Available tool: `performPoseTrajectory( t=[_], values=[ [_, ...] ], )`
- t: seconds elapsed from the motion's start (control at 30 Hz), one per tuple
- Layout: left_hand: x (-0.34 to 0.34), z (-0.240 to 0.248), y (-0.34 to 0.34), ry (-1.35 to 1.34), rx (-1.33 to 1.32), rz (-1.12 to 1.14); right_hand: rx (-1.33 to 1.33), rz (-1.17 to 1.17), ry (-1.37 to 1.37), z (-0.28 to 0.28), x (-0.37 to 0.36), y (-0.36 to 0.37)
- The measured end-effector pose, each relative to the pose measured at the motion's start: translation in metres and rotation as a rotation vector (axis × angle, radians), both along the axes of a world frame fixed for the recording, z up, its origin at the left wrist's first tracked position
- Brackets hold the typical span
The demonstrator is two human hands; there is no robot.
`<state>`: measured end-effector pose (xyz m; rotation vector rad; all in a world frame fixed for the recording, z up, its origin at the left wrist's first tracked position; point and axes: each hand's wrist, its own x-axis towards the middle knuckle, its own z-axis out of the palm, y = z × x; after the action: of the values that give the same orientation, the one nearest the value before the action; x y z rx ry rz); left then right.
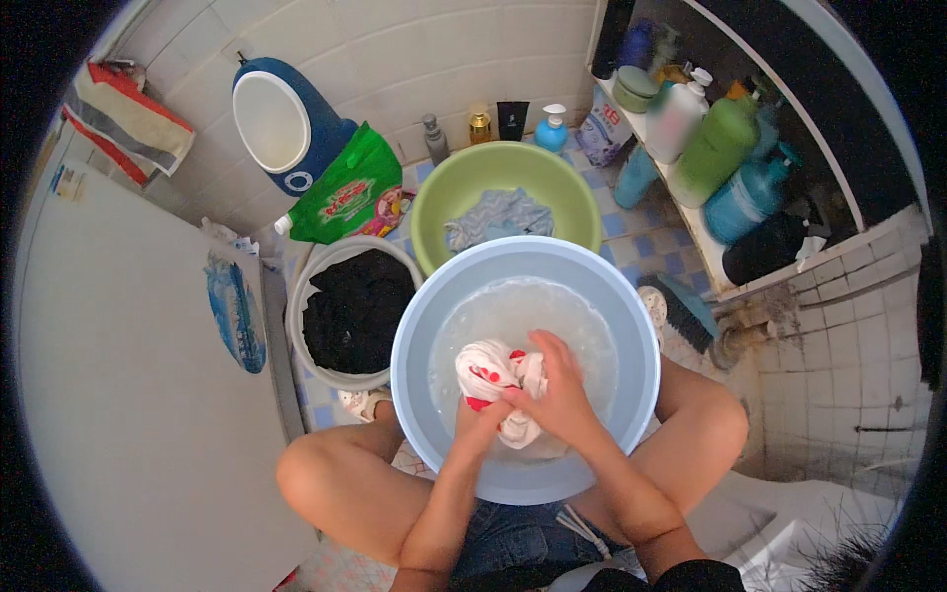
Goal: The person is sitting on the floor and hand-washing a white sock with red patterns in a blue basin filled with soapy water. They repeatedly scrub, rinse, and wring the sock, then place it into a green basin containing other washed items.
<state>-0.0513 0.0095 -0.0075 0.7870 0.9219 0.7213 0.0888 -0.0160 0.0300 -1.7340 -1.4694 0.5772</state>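
Observation:
A bunched wet white cloth with red patches (485, 362) is held over the cloudy water in a light blue basin (409, 355). My left hand (480, 418) grips its near left side, with the fingers mostly hidden under the fabric. On the right side my right hand (558, 387) presses against the cloth, thumb across its near part and fingers bent along the far edge. Both thumbs come close together at the middle of the bundle. The basin sits between my knees, in front of my lap.
Behind the basin stands a green tub (426, 212) with a grey-blue patterned cloth (501, 215). At left are a whitish bucket of black clothes (357, 311) and a green detergent pouch (345, 192). Bottles fill a shelf (702, 242) at right, above a blue-grey brush (688, 311).

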Motion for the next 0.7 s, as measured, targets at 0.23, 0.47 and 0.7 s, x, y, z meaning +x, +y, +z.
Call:
performPoseTrajectory(
  t=[0.23, 0.47, 0.7],
  values=[
    [0.005, 0.004, -0.012, -0.288, -0.252, -0.100, -0.055, 0.116, 1.029, -0.002, -0.003, -0.003],
    [0.000, -0.020, -0.021, -0.314, -0.489, -0.182, -0.249, 0.029, 0.797, -0.005, 0.009, 0.004],
    [0.017, 0.020, -0.023, -0.004, -0.128, -0.193, -0.236, 0.011, 0.869, -0.011, 0.012, 0.011]
  ],
)
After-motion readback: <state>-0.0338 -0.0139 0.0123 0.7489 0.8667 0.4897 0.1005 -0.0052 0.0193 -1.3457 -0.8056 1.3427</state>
